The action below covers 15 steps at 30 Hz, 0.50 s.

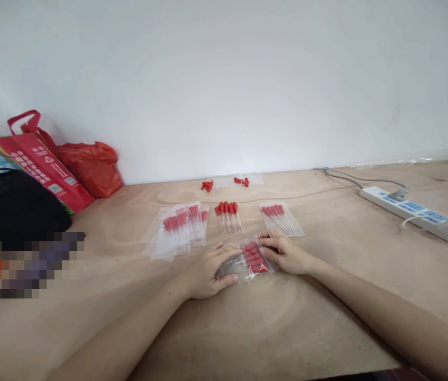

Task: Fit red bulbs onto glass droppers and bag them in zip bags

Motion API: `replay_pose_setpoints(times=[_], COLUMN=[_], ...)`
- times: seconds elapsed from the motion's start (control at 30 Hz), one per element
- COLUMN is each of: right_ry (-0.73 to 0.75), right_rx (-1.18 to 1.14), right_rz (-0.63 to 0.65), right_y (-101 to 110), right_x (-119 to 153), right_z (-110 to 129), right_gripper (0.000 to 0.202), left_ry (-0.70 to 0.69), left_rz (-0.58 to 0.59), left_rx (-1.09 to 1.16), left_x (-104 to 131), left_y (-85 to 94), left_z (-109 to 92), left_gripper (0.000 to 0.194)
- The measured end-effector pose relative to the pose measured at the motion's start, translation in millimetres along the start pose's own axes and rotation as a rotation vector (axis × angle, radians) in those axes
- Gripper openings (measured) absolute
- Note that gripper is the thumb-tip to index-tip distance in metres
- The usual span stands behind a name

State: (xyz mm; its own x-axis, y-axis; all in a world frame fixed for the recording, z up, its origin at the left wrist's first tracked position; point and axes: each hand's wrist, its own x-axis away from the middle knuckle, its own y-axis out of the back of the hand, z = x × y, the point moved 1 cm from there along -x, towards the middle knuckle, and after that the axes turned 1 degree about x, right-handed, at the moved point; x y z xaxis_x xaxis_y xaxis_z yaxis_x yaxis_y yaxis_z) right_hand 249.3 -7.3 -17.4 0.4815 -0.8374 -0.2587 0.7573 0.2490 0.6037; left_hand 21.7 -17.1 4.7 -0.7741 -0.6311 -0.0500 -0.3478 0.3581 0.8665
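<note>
A clear zip bag [252,263] holding several droppers with red rubber bulbs lies on its side in front of me. My left hand [213,267] grips its left end, fingers over the top and thumb along the near edge. At the right end, beside the bulbs, my right hand [285,253] pinches the bag's mouth edge. Just beyond, a bunch of loose droppers [228,214] lies with bulbs pointing away. Another bag of droppers [279,218] rests behind my right hand. To the left are overlapping filled zip bags [180,225].
Loose red bulbs [207,186] and a clear bag [224,181] lie by the wall. A white power strip [410,209] with cables is on the right. Red shopping bags [89,166], a black drawstring bag [17,209] and a blurred-out object [39,267] occupy the left.
</note>
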Motion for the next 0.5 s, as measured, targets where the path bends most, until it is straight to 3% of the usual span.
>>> replay_pose_setpoints(times=[0.17,0.27,0.4,0.5], right_ry=[-0.160,-0.237,-0.289,-0.251], right_rx=[-0.404,-0.501,-0.411,-0.125], right_rz=[0.055,-0.004,-0.015,0.007], right_y=[-7.7,-12.7,-1.5,25.6], right_x=[2.3,3.2,-7.6,-26.2], right_z=[2.7,-3.4,-15.3,-18.1], right_gripper=[0.030,0.052,0.047,0.037], left_ry=[0.004,-0.002,-0.014,0.120], left_rz=[-0.014,-0.036,-0.117,-0.390], left_rx=[-0.013,-0.012,-0.030,-0.189], left_x=[0.1,1.3,2.2,4.3], left_y=[0.3,-0.7,1.7,18.5], left_z=[0.8,-0.2,2.6,19.0], left_gripper=[0.049,0.049,0.043,0.033])
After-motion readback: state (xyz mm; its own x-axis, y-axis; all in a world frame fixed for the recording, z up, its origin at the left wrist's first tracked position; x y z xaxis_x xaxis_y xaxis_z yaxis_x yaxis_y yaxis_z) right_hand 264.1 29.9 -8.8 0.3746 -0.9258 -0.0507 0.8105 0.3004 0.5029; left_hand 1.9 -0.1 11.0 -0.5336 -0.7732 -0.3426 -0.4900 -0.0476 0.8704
